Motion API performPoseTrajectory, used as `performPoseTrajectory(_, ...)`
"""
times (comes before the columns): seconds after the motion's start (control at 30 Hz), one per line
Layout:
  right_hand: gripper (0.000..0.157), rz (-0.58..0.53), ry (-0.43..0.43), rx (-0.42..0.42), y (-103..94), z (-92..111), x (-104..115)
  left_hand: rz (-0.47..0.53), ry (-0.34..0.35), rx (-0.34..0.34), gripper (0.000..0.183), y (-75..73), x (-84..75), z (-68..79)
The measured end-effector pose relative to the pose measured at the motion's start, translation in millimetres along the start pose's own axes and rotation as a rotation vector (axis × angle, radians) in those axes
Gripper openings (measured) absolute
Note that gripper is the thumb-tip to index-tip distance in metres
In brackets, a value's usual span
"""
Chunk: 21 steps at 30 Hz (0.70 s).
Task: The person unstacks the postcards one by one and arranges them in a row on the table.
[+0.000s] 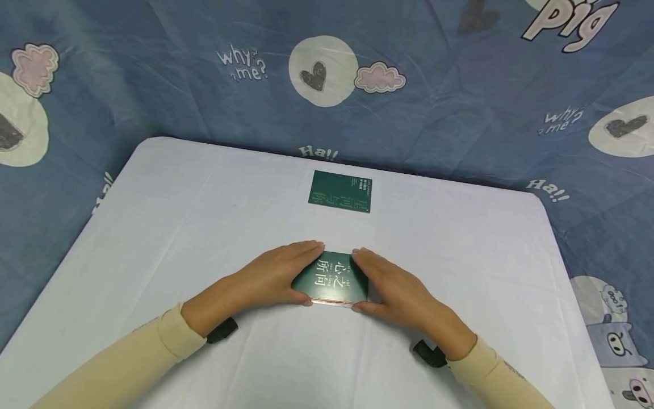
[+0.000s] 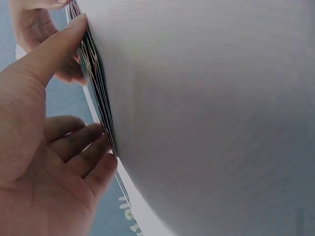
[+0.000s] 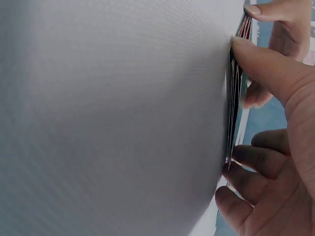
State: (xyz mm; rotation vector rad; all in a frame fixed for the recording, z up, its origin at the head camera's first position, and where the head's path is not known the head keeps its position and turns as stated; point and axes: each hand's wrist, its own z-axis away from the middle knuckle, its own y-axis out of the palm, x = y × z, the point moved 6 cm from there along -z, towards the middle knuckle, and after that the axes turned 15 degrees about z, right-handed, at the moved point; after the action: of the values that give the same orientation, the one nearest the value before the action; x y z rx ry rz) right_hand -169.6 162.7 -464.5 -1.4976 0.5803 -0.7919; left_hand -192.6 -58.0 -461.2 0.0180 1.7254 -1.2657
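Observation:
A small stack of green cards (image 1: 331,279) with white Chinese characters on top lies flat at the middle of the white table. My left hand (image 1: 276,275) grips its left end, thumb at the near corner and fingers at the far one. On the other end my right hand (image 1: 398,289) holds it the same way. Seen edge-on in the left wrist view, the stack (image 2: 98,88) shows several thin layers slightly fanned apart. The layers (image 3: 235,93) also show between thumb and fingers in the right wrist view.
Farther back on the white tabletop (image 1: 460,244) lies a single green card (image 1: 337,193) with printed characters. A blue patterned cloth (image 1: 204,108) hangs behind the table and along its sides. Dark wrist straps (image 1: 222,330) sit at both cuffs.

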Motion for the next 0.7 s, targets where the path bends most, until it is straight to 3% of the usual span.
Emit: performPoseTrajectory(0.7,0.093,-0.082,0.032,-0.012,3.8,0.5,-2.3,0.034,-0.003,-0.012,0.095,0.6,5.2,-0.8)
